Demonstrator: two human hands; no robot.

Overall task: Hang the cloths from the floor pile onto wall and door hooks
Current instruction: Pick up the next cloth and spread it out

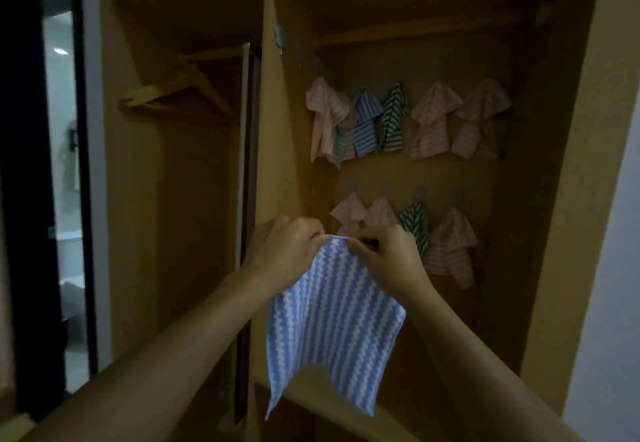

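Blue-and-white zigzag stripes run down the soft, nubbly blue cloth [332,324], which hangs limp and roughly square in front of the open wooden wardrobe [540,199], below and to the left of the cloths already hung there. Both hands grip its top edge close together: the left hand [287,247] has its fingers curled and pinching one side of the bunched corner, and the right hand [384,251] pinches the other side, so the fabric gathers into a small peak between them. That grip looks meant to find or spread a hanging point at the top, so the cloth can be slipped over a hook. On the wardrobe's back panel, an upper row of cloths [408,119] in pink, blue and green stripes droops from small hooks, each folded into a tent shape by its own weight; a lower row [415,234] hangs just beyond the hands. A clear adhesive hook [280,36] sits free high on the wardrobe's divider, above the held cloth, and seems a likely place for it. The floor pile is out of view.
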